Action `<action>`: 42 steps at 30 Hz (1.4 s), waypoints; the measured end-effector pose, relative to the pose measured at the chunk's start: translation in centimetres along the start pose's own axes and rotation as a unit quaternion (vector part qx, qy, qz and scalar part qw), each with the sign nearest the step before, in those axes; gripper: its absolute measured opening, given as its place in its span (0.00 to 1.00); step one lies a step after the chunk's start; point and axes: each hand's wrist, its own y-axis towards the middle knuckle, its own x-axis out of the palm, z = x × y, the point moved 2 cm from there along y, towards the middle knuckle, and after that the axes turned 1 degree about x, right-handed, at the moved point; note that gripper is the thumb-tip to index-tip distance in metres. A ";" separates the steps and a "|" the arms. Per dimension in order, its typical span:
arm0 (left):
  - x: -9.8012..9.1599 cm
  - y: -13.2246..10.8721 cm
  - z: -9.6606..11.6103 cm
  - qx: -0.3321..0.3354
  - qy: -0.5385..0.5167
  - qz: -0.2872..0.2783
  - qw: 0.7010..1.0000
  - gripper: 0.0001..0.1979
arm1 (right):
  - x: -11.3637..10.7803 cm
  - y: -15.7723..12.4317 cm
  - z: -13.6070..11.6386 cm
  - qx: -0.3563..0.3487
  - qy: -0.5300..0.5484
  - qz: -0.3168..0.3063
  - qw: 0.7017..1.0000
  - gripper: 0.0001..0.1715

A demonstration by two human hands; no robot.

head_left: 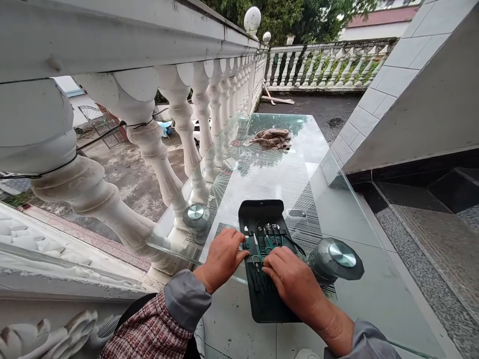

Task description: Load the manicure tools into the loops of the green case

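A black manicure case lies unfolded on the glass tabletop, with small green-and-black tools tucked in its loops. Among them are scissors and several nail clippers with shiny metal ends. My left hand grips the case's left edge between thumb and fingers, beside a small green-handled tool. Across the case's right middle, my right hand is closed, its fingertips down among the tools. What those fingers hold, if anything, is hidden. The hand also covers part of the lower flap.
A crumpled brown cloth lies farther back on the glass table. Round metal-topped table supports show under the glass. A white balustrade runs close along the left, and a tiled slanted wall stands at right.
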 end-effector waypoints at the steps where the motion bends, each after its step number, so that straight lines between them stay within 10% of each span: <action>1: 0.1 0.1 0.0 0.002 0.004 -0.003 1.000 0.10 | 0.1 0.0 0.0 -0.001 -0.007 -0.007 1.000 0.11; 30: -0.3 0.5 0.0 -0.002 -0.012 -0.034 0.999 0.09 | 1.6 1.2 -0.3 0.029 -0.111 -0.001 0.993 0.10; 42: -1.2 0.6 -0.5 0.026 -0.062 -0.080 0.994 0.23 | 2.2 2.1 -0.3 0.092 -0.120 -0.034 0.988 0.09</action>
